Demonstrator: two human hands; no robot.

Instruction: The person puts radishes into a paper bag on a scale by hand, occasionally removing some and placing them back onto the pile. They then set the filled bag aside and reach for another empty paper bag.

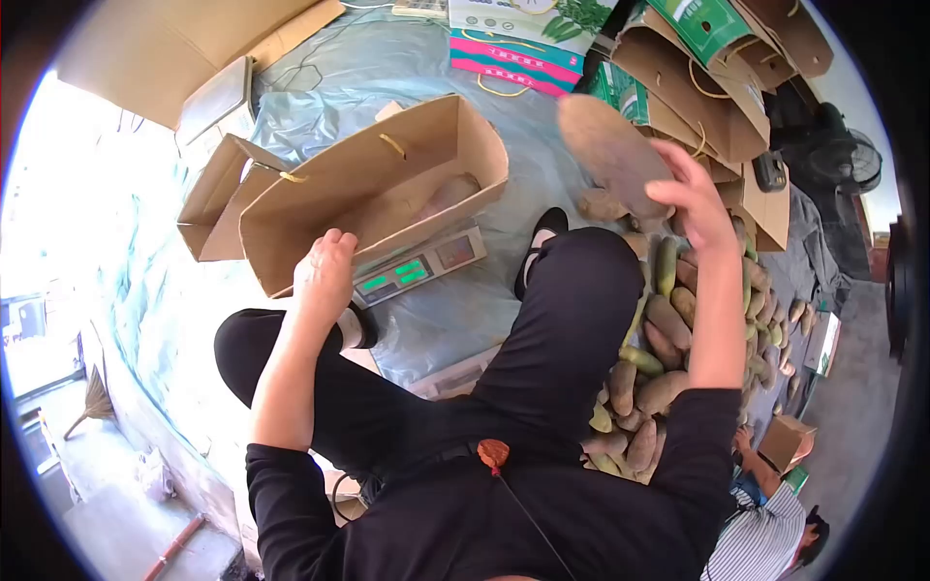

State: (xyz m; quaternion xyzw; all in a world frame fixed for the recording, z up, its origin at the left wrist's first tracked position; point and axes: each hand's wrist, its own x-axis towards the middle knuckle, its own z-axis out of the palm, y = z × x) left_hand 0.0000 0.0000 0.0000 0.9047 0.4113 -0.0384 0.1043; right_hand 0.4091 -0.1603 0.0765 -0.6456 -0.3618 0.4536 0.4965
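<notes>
My left hand [325,274] grips the near edge of an open brown paper bag [387,184] that lies on its side on a digital scale [417,266] with green digits. A brown fruit shows inside the bag. My right hand [693,198] is raised and holds a large brown oval fruit [610,155] above the pile. A heap of brown and green oval fruits [668,349] lies on the ground to the right of my black-trousered legs.
A pale plastic sheet [407,68] covers the floor. More brown bags [218,198] lie left of the scale, several stand at the back right with coloured cartons [513,44]. A person in a striped shirt [765,542] crouches at lower right. A fan [852,160] stands at right.
</notes>
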